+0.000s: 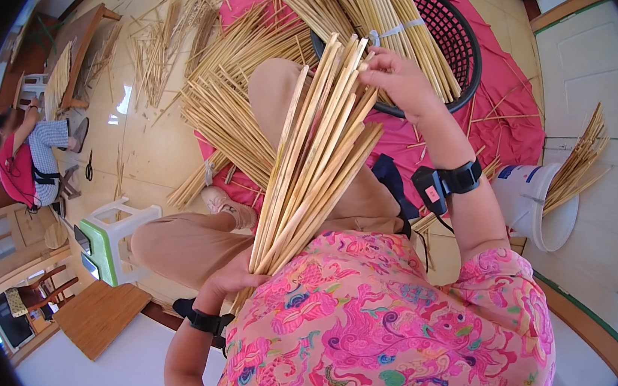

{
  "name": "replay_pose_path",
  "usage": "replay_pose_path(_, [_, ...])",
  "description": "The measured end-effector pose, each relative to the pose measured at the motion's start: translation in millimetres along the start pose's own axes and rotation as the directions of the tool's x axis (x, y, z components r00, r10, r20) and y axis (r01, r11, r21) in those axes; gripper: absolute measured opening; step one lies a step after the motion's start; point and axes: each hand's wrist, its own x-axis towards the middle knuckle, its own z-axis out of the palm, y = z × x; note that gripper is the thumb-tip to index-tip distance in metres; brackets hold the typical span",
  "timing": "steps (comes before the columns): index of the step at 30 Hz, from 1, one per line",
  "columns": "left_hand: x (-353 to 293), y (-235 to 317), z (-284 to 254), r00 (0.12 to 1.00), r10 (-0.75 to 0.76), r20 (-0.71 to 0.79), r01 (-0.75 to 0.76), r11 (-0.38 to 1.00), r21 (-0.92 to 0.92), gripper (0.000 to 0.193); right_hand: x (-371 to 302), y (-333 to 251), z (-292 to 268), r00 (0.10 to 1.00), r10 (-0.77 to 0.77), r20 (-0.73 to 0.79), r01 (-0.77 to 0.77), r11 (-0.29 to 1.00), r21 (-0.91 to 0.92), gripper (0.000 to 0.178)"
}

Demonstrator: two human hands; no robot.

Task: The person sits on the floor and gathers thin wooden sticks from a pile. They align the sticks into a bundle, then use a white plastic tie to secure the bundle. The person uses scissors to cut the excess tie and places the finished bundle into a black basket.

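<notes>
2 hands hold 1 bundle of bamboo strips (313, 156) upright over the lap. The left hand (232, 279) is closed round its lower end, its fingers hidden behind the strips and the pink floral blouse (400, 331). The right hand (396, 78) pinches the strips' top ends between fingertips and thumb; its palm faces away. Each wrist wears a black band (461, 177), the right one carrying a small black device with a red patch whose marking is too small to make out.

Beyond the right hand sits a black mesh basket (466, 44), its near rim covered by the bundle, with a tied sheaf (373, 8) of strips lying across it. A red cloth (507, 101) lies under the basket, partly buried by loose strips (221, 101) fanned over the floor. To the right a white bucket (530, 205) with a blue label, tipped on its side, holds more strips. At lower left stand a white and green stool (112, 236) and a wooden board (100, 318). At far left another person (27, 152) sits, bent by the lens rim.
</notes>
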Motion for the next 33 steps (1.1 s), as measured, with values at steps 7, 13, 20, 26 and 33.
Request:
replay_pose_path(7, [5, -1, -2, 0.999, 0.009, 0.042, -0.008, 1.0, -0.028, 0.083, 50, 3, -71, 0.975, -0.033, -0.22, 0.117, 0.917, 0.382, 0.023])
replay_pose_path(13, [6, -1, -2, 0.998, 0.035, 0.043, -0.033, 0.999, -0.04, 0.083, 48, 2, -73, 0.995, 0.04, -0.087, -0.002, 0.918, 0.396, 0.02])
replay_pose_path(20, [1, 3, 1, 0.998, 0.054, 0.016, -0.053, 0.998, -0.036, 0.079, -9, -26, -20, 0.995, 0.009, 0.1, -0.011, 1.0, 0.022, 0.028])
replay_pose_path(26, [0, 0, -1, 1.0, 0.03, 0.006, -0.03, 1.0, 0.004, 0.078, 26, -53, -90, 0.892, -0.232, -0.387, 0.36, 0.884, 0.3, 0.021])
replay_pose_path(33, [1, -3, -4, 0.999, 0.03, 0.027, -0.03, 1.0, -0.009, 0.08, -32, -149, -225, 0.394, -0.59, -0.705, 0.886, 0.039, 0.463, 0.017])
